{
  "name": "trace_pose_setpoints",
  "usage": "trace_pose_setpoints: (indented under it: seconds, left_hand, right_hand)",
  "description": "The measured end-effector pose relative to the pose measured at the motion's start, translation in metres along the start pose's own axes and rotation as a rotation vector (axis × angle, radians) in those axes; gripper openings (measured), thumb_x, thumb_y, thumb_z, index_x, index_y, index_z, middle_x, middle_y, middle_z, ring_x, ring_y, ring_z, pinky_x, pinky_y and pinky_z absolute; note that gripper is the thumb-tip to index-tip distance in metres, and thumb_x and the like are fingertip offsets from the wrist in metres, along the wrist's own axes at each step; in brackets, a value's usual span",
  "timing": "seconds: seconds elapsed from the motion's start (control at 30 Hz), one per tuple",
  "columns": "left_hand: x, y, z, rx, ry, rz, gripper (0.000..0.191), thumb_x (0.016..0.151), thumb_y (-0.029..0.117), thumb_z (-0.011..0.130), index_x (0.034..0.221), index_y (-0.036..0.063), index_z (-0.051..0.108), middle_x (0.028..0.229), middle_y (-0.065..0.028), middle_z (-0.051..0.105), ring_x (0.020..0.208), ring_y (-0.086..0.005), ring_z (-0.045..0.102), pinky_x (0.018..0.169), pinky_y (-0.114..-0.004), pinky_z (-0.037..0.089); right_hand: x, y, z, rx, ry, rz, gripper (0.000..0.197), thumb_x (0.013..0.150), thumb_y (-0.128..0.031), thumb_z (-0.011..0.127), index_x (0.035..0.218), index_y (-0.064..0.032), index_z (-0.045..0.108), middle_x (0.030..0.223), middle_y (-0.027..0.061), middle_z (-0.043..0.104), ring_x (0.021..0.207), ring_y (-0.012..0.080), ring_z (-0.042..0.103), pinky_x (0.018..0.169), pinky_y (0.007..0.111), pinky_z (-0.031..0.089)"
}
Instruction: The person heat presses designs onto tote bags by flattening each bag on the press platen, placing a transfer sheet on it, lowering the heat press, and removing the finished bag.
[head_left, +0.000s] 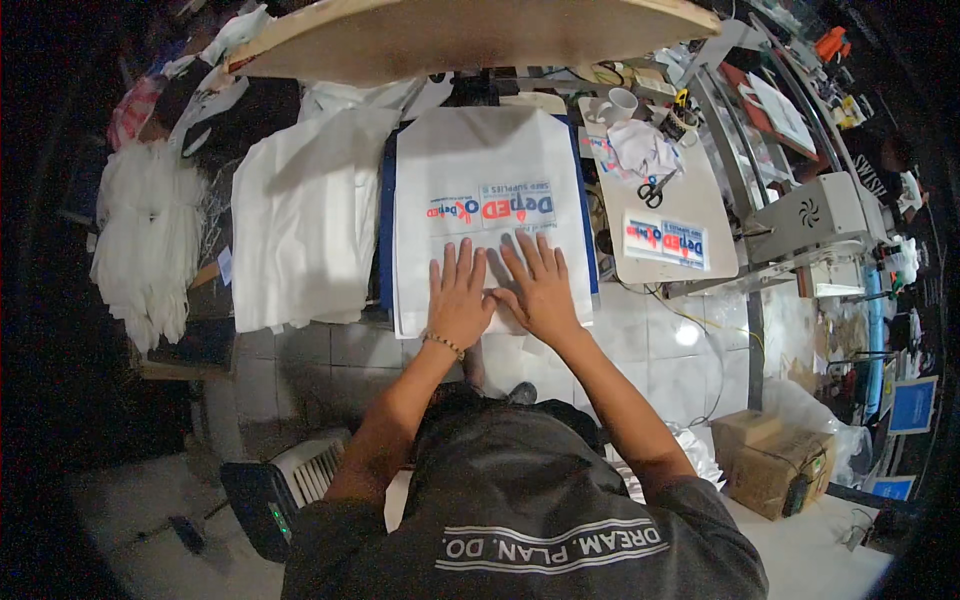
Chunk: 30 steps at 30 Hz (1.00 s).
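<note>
A white fabric bag (487, 146) lies flat on the blue-edged lower platen (388, 225) of what looks like a heat press. My left hand (459, 304) rests palm down on the bag's near part, fingers spread. Beside it my right hand (541, 292) also presses flat on the fabric, its thumb close to the left thumb. Just beyond my fingertips is a red and blue printed transfer (517, 202) on the cloth; my right fingertips reach its near edge. Neither hand grips anything.
White fabric stacks (307, 217) (154, 232) lie at left. Overhead hangs a large pale board (465, 37). On the right-hand board (694, 210) are scissors (655, 191), a printed sheet (664, 240), crumpled paper (641, 148) and a mug (619, 106). Cardboard boxes (776, 461) stand lower right.
</note>
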<state>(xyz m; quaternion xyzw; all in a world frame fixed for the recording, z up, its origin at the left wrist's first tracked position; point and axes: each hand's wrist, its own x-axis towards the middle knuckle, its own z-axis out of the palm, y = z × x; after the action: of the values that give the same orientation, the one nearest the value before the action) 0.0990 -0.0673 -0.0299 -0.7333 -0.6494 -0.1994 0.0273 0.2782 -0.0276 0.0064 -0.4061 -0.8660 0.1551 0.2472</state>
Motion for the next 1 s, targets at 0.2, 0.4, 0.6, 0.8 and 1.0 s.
trace_pose_setpoints:
  seconds: [0.2,0.4,0.6,0.8,1.0]
  left_hand:
    - [0.035,-0.065,-0.003,-0.278,0.068,-0.069,0.044,0.092,0.023,0.07,0.13,0.0012,0.064,0.14,-0.0223,0.055,0.128,-0.0414,0.053,0.106,-0.053,0.042]
    - [0.079,-0.119,0.005,-0.181,0.231,-0.242,0.038,0.089,0.019,0.074,0.123,0.0019,0.068,0.115,-0.0174,0.059,0.109,-0.0374,0.058,0.093,-0.05,0.047]
    - [0.104,-0.129,-0.001,-0.184,0.058,-0.232,0.043,0.086,0.019,0.079,0.126,0.0082,0.068,0.109,-0.0167,0.059,0.106,-0.0368,0.059,0.09,-0.047,0.049]
    - [0.111,-0.139,0.001,-0.266,0.043,-0.209,0.039,0.083,0.019,0.081,0.119,0.0078,0.069,0.111,-0.0171,0.059,0.109,-0.0369,0.059,0.095,-0.045,0.05]
    - [0.117,-0.137,-0.007,-0.319,-0.009,-0.183,0.034,0.084,0.017,0.08,0.114,0.0062,0.069,0.114,-0.015,0.06,0.109,-0.0345,0.062,0.096,-0.044,0.051]
  right_hand:
    - [-0.007,0.022,0.033,-0.308,-0.048,-0.013,0.064,0.103,-0.048,0.051,0.158,-0.0178,0.041,0.166,0.0184,0.03,0.152,0.0458,0.025,0.12,0.069,0.017]
    - [-0.006,0.017,0.031,-0.258,-0.045,-0.004,0.064,0.102,-0.045,0.054,0.159,-0.0183,0.041,0.166,0.0189,0.031,0.15,0.0477,0.028,0.119,0.069,0.019]
    - [-0.004,0.019,0.028,-0.212,-0.035,0.021,0.064,0.099,-0.047,0.058,0.155,-0.0188,0.045,0.164,0.0188,0.035,0.15,0.046,0.028,0.12,0.068,0.016]
    - [0.014,0.022,0.012,-0.04,-0.017,0.035,0.05,0.092,-0.042,0.068,0.133,-0.0144,0.065,0.148,0.0166,0.052,0.137,0.0408,0.044,0.11,0.059,0.033]
    - [0.051,0.062,-0.01,-0.054,0.235,0.149,0.045,0.088,-0.032,0.073,0.128,-0.01,0.067,0.144,0.0198,0.053,0.134,0.0405,0.046,0.11,0.053,0.034]
